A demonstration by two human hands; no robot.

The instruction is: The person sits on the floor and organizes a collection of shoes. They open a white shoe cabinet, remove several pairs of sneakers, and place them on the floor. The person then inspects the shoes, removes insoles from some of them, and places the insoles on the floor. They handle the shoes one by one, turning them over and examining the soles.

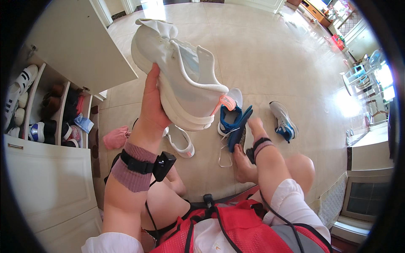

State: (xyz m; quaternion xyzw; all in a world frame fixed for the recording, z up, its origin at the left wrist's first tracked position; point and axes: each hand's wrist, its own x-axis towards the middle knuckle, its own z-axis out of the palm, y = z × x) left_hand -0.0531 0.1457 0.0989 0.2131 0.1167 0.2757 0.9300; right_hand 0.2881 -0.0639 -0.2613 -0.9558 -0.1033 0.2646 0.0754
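Note:
My left hand (pixel 155 101) grips a white sneaker (pixel 190 79) by its sole and side, raised in front of me. The sneaker's heel, with an orange pull tab (pixel 226 101), points right, and its opening faces up. My right hand (pixel 255 124) is blurred, low beside a blue insole (pixel 239 134) and a pale one that partly shows next to it. Whether its fingers hold anything is unclear. Just left of the insoles, a white and blue sneaker (pixel 230 115) rests on the floor, its lace trailing out; the raised sneaker covers part of it.
A second white and blue sneaker (pixel 283 121) lies farther right. Below my left hand are a white shoe (pixel 180 142) and a pink cloth (pixel 116 137). At left stands a shoe cabinet (pixel 50 167), its door (pixel 82 47) swung out. My bare foot (pixel 245 166) is close to the insoles.

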